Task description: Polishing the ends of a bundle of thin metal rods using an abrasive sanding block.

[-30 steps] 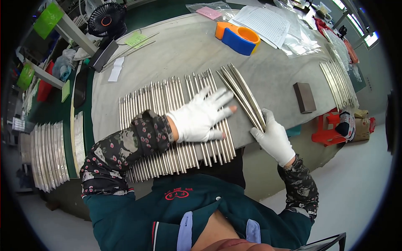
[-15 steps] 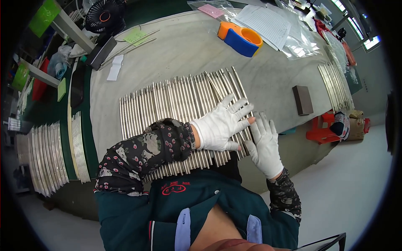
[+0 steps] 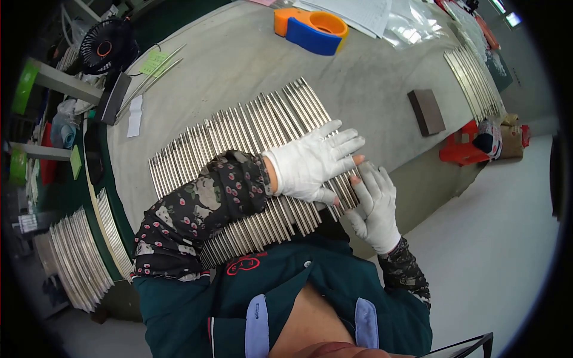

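A broad row of slim silvery metal rods (image 3: 227, 131) lies side by side on the table, their near ends reaching my body. My left hand (image 3: 313, 162), in a white glove with bare thumb and finger tips showing, rests flat across the rods near the row's right end, fingers spread. Just beyond that end is my right hand (image 3: 376, 209), gloved the same way, its fingers stretched out and held beside the outermost rods. Neither hand grips anything. My left forearm, in a flowered sleeve, covers the middle of the row.
An orange and blue tape dispenser (image 3: 311, 31) sits at the back, by papers (image 3: 358, 15) and clear plastic bags. A dark brown block (image 3: 427, 112) lies to the right. More rods are stacked at far right (image 3: 471, 83) and far left (image 3: 77, 256). A black fan (image 3: 107, 46) stands back left.
The view has turned and shifted, so the row looks more slanted. The rods at the right end, fanned out before, now lie closer together and more parallel. Both hands stay at that end.
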Demonstrator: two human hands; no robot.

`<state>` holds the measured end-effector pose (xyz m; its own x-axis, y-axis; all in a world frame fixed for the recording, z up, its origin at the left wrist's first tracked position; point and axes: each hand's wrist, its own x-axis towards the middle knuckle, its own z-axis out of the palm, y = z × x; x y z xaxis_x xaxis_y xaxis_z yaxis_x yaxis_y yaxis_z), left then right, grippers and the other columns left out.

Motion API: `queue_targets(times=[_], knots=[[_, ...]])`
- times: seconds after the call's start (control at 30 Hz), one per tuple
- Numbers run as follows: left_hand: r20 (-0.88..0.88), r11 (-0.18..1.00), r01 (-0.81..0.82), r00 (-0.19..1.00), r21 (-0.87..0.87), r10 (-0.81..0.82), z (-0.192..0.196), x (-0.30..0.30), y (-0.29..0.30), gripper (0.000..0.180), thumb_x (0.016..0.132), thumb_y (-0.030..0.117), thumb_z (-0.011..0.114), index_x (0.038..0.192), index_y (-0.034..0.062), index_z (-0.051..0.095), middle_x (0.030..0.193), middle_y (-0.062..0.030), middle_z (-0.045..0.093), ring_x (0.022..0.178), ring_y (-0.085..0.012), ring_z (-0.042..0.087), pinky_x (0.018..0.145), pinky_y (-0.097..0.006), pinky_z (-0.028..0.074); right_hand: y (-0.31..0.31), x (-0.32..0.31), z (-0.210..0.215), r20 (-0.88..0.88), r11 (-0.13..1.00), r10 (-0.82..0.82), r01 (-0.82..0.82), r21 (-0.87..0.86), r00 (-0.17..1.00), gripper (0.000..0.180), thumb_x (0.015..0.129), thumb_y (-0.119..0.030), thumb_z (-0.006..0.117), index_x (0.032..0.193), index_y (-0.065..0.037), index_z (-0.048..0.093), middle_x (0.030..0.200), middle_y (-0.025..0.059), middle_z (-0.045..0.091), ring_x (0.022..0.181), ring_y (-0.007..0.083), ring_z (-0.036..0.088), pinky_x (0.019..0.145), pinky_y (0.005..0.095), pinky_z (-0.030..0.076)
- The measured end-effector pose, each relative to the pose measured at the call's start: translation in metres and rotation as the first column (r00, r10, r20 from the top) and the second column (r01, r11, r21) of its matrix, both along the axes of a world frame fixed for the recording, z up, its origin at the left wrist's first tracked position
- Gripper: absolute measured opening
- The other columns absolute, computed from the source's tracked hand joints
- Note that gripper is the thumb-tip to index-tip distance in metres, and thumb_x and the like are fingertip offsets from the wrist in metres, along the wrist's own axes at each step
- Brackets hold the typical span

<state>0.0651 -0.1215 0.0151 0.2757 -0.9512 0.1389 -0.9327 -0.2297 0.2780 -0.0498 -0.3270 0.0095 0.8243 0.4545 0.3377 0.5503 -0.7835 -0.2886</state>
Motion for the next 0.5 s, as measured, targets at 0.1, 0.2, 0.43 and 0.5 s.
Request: queue_targets(times=[0.1, 0.2, 0.43, 0.5], knots=[[-0.005, 0.999, 0.015, 1.000, 0.046, -0.015, 0.007, 0.011, 0.027, 0.083, 0.086, 0.062, 0.048, 0.142, 0.0033, 0.035, 0.148, -0.0227, 0.029, 0.138, -0.0377, 0.028, 0.114, -0.053, 0.017, -0.006, -0.009, -0.007, 0.013, 0.978, -0.083, 0.078, 0.194, 0.996, 0.056, 0.077, -0.031, 0.070, 0.122, -0.004, 0.050, 0.120, 0.0136, 0.056, 0.115, 0.0347, 0.051, 0.098, 0.0466, 0.039], [0.129, 0.981, -0.192, 0.973, 0.010, 0.189, -0.002, 0.042, 0.050, 0.079, 0.090, 0.064, 0.037, 0.146, 0.0092, 0.030, 0.152, -0.0217, 0.023, 0.140, -0.0384, 0.024, 0.114, -0.053, 0.015, -0.012, -0.020, -0.020, 0.014, 0.929, -0.221, 0.206, 0.306, 0.975, 0.050, 0.069, -0.035, 0.078, 0.103, -0.007, 0.055, 0.096, 0.0067, 0.059, 0.090, 0.0268, 0.056, 0.080, 0.0389, 0.043], [0.256, 0.936, -0.334, 0.919, 0.110, 0.298, -0.010, 0.062, 0.046, 0.076, 0.091, 0.062, 0.039, 0.143, 0.0066, 0.036, 0.149, -0.0199, 0.029, 0.139, -0.0370, 0.025, 0.113, -0.053, 0.020, 0.014, -0.033, -0.025, -0.133, 0.926, -0.246, 0.273, 0.262, 0.960, 0.044, 0.052, -0.035, 0.087, 0.065, -0.012, 0.052, 0.062, 0.0006, 0.051, 0.059, 0.0206, 0.051, 0.058, 0.0335, 0.040], [0.234, 0.935, -0.339, 0.922, 0.106, 0.308, -0.010, 0.064, 0.039, 0.074, 0.092, 0.061, 0.038, 0.142, 0.0065, 0.037, 0.149, -0.0197, 0.029, 0.140, -0.0365, 0.025, 0.113, -0.052, 0.021, 0.019, -0.034, -0.031, -0.133, 0.927, -0.213, 0.243, 0.286, 0.968, 0.046, 0.052, -0.031, 0.087, 0.062, -0.011, 0.047, 0.061, 0.0036, 0.052, 0.055, 0.0239, 0.050, 0.054, 0.0353, 0.039]])
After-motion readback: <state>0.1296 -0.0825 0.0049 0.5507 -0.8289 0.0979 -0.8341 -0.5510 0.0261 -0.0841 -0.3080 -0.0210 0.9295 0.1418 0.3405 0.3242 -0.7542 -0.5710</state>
